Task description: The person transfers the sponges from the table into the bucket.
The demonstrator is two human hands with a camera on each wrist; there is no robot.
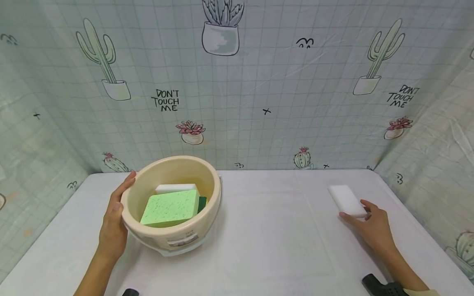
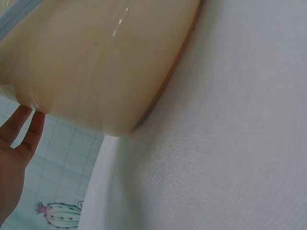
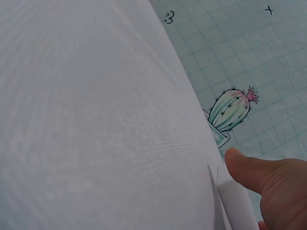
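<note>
A cream plastic basin (image 1: 170, 164) stands on the left of the table. Inside it lie a light green sponge (image 1: 172, 206), a white block (image 1: 177, 188) and a dark green piece (image 1: 202, 204), mostly hidden. My left hand (image 1: 115, 228) rests against the basin's outer left side; in the left wrist view, two nearly straight fingers (image 2: 33, 132) touch its wall. On the right, a white sponge block (image 1: 346, 200) is on the table. My right hand (image 1: 374, 228) pinches its near end between thumb and fingers. In the right wrist view, the thumb (image 3: 242, 165) lies against the block's edge.
A white cloth covers the table (image 1: 274, 230). Behind and at both sides hangs a grid-patterned curtain (image 1: 259, 82) with cactus drawings. Clear wrapping hangs around the basin's lower part. Black straps or devices (image 1: 385, 287) show near the wrists.
</note>
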